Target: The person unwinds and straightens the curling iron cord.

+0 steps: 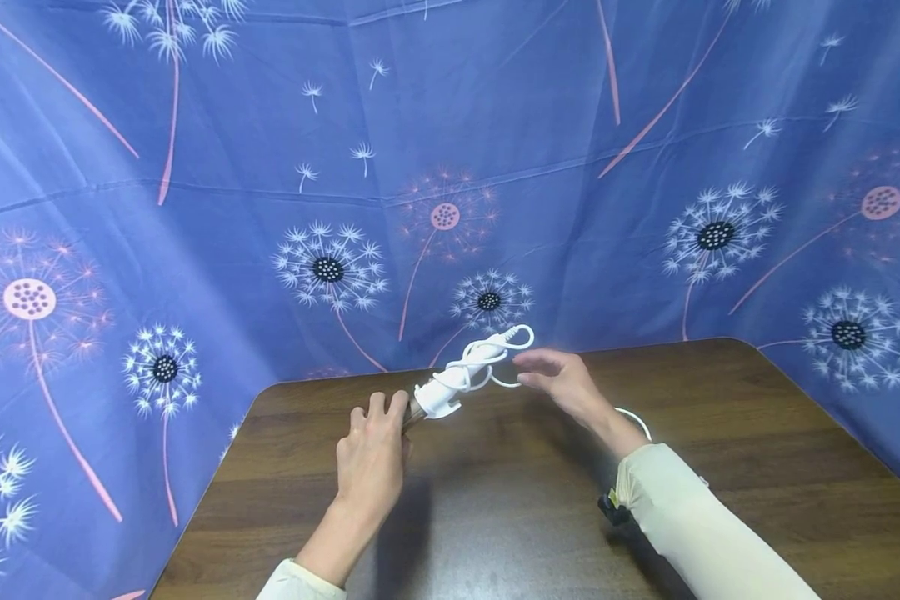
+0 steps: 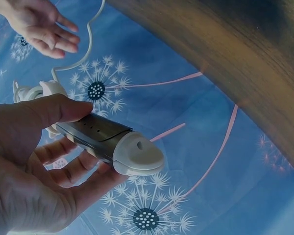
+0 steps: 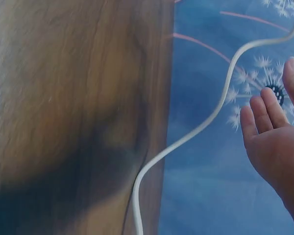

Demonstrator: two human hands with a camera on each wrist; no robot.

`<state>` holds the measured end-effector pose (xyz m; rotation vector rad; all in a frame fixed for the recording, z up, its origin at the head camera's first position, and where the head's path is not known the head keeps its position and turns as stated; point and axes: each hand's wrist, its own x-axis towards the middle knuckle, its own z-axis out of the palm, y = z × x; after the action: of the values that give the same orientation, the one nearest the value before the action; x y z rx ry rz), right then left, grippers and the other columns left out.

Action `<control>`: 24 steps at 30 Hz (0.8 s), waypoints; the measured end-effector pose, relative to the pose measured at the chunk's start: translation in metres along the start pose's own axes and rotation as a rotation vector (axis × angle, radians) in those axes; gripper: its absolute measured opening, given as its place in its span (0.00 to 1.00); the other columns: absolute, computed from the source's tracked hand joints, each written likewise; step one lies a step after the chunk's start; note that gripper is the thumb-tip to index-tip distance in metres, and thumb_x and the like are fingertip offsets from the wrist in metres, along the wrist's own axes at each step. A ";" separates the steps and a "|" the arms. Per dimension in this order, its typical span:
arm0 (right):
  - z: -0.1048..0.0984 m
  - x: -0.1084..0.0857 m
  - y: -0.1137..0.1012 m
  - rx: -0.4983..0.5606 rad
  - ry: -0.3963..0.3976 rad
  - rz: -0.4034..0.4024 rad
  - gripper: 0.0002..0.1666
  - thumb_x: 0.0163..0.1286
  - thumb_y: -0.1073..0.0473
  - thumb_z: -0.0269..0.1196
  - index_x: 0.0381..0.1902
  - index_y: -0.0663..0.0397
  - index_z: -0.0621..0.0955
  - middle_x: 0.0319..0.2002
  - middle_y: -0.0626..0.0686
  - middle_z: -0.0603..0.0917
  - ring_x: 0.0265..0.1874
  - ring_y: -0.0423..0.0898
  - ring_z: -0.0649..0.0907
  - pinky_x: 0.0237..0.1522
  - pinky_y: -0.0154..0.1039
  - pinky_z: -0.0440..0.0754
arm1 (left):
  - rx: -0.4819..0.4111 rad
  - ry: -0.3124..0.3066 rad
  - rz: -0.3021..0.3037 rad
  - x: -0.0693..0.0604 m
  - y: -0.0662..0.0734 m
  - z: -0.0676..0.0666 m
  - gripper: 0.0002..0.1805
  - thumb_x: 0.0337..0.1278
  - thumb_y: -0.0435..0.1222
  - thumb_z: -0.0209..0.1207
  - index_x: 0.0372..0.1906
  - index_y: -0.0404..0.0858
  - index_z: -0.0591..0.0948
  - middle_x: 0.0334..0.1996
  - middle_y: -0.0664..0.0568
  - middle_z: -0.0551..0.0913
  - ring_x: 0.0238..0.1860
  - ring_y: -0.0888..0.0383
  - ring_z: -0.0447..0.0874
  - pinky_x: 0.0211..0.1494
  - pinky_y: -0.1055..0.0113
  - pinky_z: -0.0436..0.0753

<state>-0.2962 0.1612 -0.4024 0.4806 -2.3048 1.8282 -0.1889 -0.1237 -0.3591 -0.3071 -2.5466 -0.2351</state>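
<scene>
My left hand (image 1: 371, 458) holds a hair styling iron (image 2: 100, 134) up over the table. Its dark barrel, with small holes and a white tip (image 2: 139, 154), lies between thumb and fingers in the left wrist view. The white handle (image 1: 450, 383) points up and to the right, wound with loops of its white cord (image 1: 487, 380). Just past the handle end is my right hand (image 1: 566, 387), fingers extended and apart from the handle. In the right wrist view the cord (image 3: 201, 126) runs loose beside that hand, which does not grip it.
The brown wooden table (image 1: 495, 517) spreads under both hands, its far edge close behind the iron. A blue cloth (image 1: 570, 250) with a dandelion print hangs behind and around the table. A small black device (image 1: 613, 507) is at the right sleeve.
</scene>
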 end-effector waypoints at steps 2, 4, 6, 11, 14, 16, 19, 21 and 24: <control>0.005 0.002 -0.003 0.017 -0.015 -0.008 0.22 0.57 0.66 0.69 0.51 0.66 0.81 0.51 0.62 0.82 0.52 0.59 0.80 0.48 0.32 0.79 | -0.003 0.004 0.003 0.000 0.000 0.000 0.29 0.35 0.28 0.70 0.49 0.43 0.74 0.37 0.46 0.75 0.31 0.46 0.74 0.13 0.59 0.71; 0.009 0.003 -0.006 0.043 -0.027 -0.007 0.22 0.56 0.67 0.69 0.51 0.66 0.80 0.53 0.62 0.81 0.52 0.60 0.80 0.49 0.33 0.79 | -0.003 0.011 0.006 0.001 0.000 0.000 0.29 0.35 0.28 0.70 0.49 0.43 0.74 0.37 0.46 0.75 0.31 0.46 0.74 0.13 0.59 0.71; 0.013 0.004 -0.009 0.066 -0.034 -0.002 0.22 0.55 0.68 0.69 0.50 0.66 0.81 0.54 0.62 0.81 0.52 0.60 0.81 0.49 0.35 0.80 | 0.000 0.015 0.007 0.001 0.001 0.000 0.29 0.34 0.28 0.70 0.49 0.43 0.74 0.37 0.46 0.75 0.31 0.46 0.74 0.13 0.58 0.71; 0.023 0.005 -0.015 0.084 -0.057 0.016 0.23 0.54 0.70 0.69 0.50 0.64 0.81 0.54 0.60 0.82 0.52 0.57 0.82 0.51 0.41 0.80 | 0.002 0.020 0.007 0.001 0.002 0.000 0.29 0.34 0.29 0.70 0.49 0.44 0.74 0.37 0.47 0.75 0.31 0.46 0.74 0.13 0.58 0.72; 0.027 0.007 -0.017 0.062 -0.061 0.014 0.23 0.53 0.69 0.70 0.49 0.62 0.82 0.51 0.58 0.83 0.51 0.54 0.83 0.52 0.42 0.79 | -0.004 0.019 0.005 0.002 0.002 0.000 0.29 0.34 0.29 0.71 0.48 0.44 0.74 0.36 0.47 0.75 0.31 0.46 0.74 0.13 0.58 0.71; 0.029 0.008 -0.018 0.048 -0.063 0.010 0.21 0.53 0.69 0.70 0.48 0.61 0.83 0.48 0.58 0.85 0.50 0.52 0.83 0.52 0.42 0.79 | -0.007 0.019 0.004 0.002 0.002 0.000 0.29 0.34 0.29 0.71 0.48 0.44 0.74 0.36 0.47 0.75 0.31 0.46 0.74 0.13 0.58 0.71; 0.031 0.009 -0.019 0.035 -0.066 0.014 0.20 0.52 0.69 0.70 0.45 0.60 0.84 0.47 0.57 0.85 0.48 0.51 0.84 0.52 0.41 0.79 | -0.012 0.025 0.006 0.002 0.003 0.000 0.29 0.34 0.29 0.71 0.48 0.43 0.74 0.36 0.47 0.75 0.31 0.46 0.74 0.13 0.58 0.71; 0.031 0.009 -0.020 0.052 -0.073 0.020 0.18 0.53 0.70 0.70 0.44 0.62 0.84 0.46 0.58 0.85 0.48 0.52 0.84 0.52 0.42 0.80 | -0.014 0.026 0.005 0.002 0.003 0.000 0.29 0.34 0.29 0.71 0.48 0.43 0.74 0.36 0.47 0.75 0.31 0.46 0.74 0.13 0.57 0.72; 0.032 0.009 -0.022 0.050 -0.071 0.024 0.18 0.53 0.70 0.69 0.44 0.64 0.83 0.47 0.60 0.85 0.50 0.56 0.83 0.54 0.46 0.78 | -0.016 0.023 0.002 0.002 0.003 0.000 0.29 0.34 0.29 0.71 0.48 0.44 0.74 0.36 0.47 0.75 0.31 0.46 0.74 0.13 0.57 0.72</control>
<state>-0.2951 0.1248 -0.3871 0.5349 -2.3251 1.9138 -0.1892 -0.1203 -0.3575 -0.3114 -2.5224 -0.2570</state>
